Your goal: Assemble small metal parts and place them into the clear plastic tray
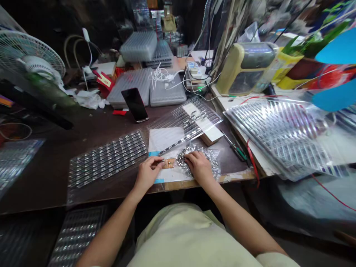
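A left hand (148,172) and a right hand (198,167) are being held low at a dark workbench's (50,178) near edge, forearms angled inward. The left fingers (155,161) are being curled almost shut beside a tan card scrap (168,163); any grip is too small to tell. The right fingers (193,157) are being kept loosely spread on a clear bag of silvery parts (182,157), just off their 9 o'clock side. A metal strip (178,142) is being rested at 12 o'clock on a white sheet (164,139). A studded strip tray (107,159) is being kept at 9 o'clock, a smartphone (135,105) at 11 o'clock, and a desk fan (33,55) is being shown beyond, at 10 o'clock.
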### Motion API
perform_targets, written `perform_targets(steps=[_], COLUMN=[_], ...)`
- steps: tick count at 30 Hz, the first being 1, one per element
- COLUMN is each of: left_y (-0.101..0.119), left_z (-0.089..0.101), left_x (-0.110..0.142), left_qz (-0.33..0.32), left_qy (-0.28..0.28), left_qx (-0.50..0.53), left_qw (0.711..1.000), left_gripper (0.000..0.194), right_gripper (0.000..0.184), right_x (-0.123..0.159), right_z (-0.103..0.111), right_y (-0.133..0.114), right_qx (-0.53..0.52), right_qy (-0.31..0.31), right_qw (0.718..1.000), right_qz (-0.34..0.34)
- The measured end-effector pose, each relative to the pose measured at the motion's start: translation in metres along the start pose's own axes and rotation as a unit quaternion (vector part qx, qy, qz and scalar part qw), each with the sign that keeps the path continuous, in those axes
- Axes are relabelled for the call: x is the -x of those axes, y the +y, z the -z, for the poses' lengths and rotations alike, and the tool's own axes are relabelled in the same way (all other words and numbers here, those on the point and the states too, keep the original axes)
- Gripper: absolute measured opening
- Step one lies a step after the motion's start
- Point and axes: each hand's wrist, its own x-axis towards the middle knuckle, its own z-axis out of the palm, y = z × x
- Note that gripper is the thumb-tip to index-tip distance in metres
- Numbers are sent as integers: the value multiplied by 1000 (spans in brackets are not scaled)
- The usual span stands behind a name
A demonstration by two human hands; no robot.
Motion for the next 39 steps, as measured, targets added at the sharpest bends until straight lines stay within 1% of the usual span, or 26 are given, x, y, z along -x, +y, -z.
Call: perform_targets(steps=[3,6,13,18,21,25,27,29,32,34,36,39], left_y=[7,8,4,2,3,5,5,5,5,4,3,3], left_z=[-6,-9,-14,-15,-16,-17,-16,-13,-8,-6,-6,-7], left_x=[-1,-1,1,0,0,1,1,0,-1,-2,-2,-2], left_qz=[-50,-80,-104,-112,-121,-128,-125,-113,-93,-88,-87,-87], left_qy=[6,6,1,4,4,6,23,61,115,120,113,107], left_qx=[-43,-65,-107,-134,-141,-150,-130,-94,-53,-46,-48,-54], left_qw=[998,995,989,985,983,980,983,987,988,988,989,989], left_gripper=[14,14,13,12,12,9,9,10,12,13,13,13], right_gripper=[16,18,20,23,23,12,6,8,10,11,12,14], right_x=[-4,-5,-1,-1,-3,-8,-11,-14,-17,-17,-17,-16], right_z=[-5,-4,-2,-4,-1,3,0,-5,-14,-18,-19,-16], right_y=[-2,-3,-4,1,0,-13,-24,-34,-44,-47,-49,-47], right_qx=[-44,-66,-121,-127,-136,-147,-134,-116,-86,-67,-52,-40], right_qy=[49,82,96,90,82,47,19,-1,-15,-21,-28,-31], right_qw=[998,994,988,988,987,988,991,993,996,997,998,998], right_qz=[-4,-9,-27,-17,-17,-17,-13,-3,13,20,27,31])
